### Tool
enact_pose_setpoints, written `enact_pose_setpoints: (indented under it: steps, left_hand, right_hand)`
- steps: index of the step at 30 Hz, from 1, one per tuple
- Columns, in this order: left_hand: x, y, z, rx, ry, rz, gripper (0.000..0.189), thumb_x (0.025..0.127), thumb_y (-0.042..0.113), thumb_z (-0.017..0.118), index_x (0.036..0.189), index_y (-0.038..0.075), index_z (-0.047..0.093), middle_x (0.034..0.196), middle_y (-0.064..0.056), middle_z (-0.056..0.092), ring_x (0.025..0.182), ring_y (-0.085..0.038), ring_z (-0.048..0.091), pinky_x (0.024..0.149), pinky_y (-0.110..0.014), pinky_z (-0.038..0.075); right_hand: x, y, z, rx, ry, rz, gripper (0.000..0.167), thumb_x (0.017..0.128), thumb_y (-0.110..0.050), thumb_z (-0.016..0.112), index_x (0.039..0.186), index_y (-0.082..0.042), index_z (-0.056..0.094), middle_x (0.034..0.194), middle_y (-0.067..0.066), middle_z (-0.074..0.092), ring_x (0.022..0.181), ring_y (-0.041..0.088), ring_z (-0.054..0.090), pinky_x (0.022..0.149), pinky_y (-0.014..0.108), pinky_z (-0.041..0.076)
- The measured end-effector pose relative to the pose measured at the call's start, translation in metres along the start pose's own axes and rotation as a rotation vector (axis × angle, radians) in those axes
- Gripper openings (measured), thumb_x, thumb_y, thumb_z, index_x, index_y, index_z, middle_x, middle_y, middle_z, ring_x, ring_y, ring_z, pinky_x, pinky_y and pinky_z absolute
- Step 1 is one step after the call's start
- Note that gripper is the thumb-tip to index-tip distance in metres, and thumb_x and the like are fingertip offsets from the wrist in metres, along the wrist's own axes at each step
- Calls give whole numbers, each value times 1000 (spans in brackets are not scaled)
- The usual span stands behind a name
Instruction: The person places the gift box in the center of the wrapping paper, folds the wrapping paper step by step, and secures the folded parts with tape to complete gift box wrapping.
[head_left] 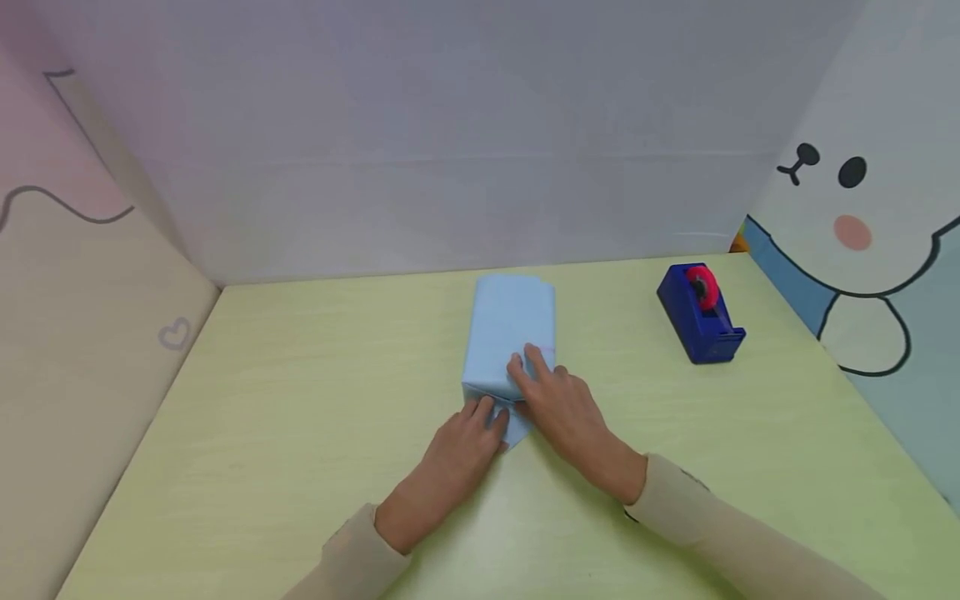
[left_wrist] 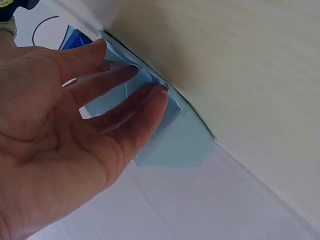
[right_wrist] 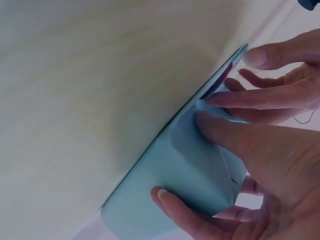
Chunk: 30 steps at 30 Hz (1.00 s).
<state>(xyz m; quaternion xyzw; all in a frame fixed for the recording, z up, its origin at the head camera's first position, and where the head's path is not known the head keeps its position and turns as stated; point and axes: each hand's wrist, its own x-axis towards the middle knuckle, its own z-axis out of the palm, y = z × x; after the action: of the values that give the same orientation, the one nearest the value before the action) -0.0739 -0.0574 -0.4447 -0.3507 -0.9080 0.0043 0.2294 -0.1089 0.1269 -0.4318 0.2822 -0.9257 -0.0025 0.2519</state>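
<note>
A box-shaped package in light blue paper (head_left: 513, 325) lies on the table, with a pointed paper flap (head_left: 517, 427) sticking out from its near end. My left hand (head_left: 461, 450) presses its fingertips into the folds at that end. In the left wrist view its fingers (left_wrist: 145, 117) are extended, and the thumb touches the flap's tip. The right hand (head_left: 566, 412) holds the package's near right corner, fingers spread over the top and side. Its thumb (right_wrist: 222, 131) presses the end fold in the right wrist view. What is inside the paper is hidden.
A blue tape dispenser (head_left: 701, 321) with a red-pink roll stands at the back right of the pale yellow-green table (head_left: 315, 375). A plain wall (head_left: 480, 167) rises behind the table; panels with cartoon drawings flank it on both sides.
</note>
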Motion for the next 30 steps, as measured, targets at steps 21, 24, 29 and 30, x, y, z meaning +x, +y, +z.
enact_pose_setpoints:
  steps: [21, 24, 29, 30]
  left_hand:
    - [2, -8, -12, -280, -204, 77, 18, 90, -1, 74, 108, 1, 71, 112, -13, 62, 97, -24, 60, 79, -31, 55]
    - [2, -6, -11, -181, -177, 109, 20, 87, -2, 75, 106, 4, 73, 113, -12, 62, 97, -24, 59, 83, -31, 54]
    - [4, -8, -11, -122, -134, 135, 22, 85, -1, 78, 105, 8, 77, 113, -11, 63, 102, -24, 60, 90, -32, 52]
    - [4, -8, -13, -121, -152, 132, 24, 86, -1, 78, 108, 8, 76, 116, -12, 63, 104, -25, 60, 91, -32, 53]
  right_hand:
    - [-2, 1, 4, -16, 7, -7, 62, 79, -26, 91, 122, -6, 53, 119, 14, 53, 50, 26, 47, 40, 31, 44]
    - [-2, 2, 5, -17, 17, -7, 64, 78, -28, 92, 122, -5, 53, 119, 14, 53, 50, 26, 47, 40, 31, 43]
    - [-1, 3, 2, -19, 26, -9, 66, 76, -32, 93, 121, -5, 54, 118, 14, 53, 49, 25, 45, 40, 30, 43]
    - [0, 3, 2, -20, 24, -9, 66, 76, -33, 93, 121, -5, 53, 118, 14, 53, 49, 25, 45, 40, 30, 43]
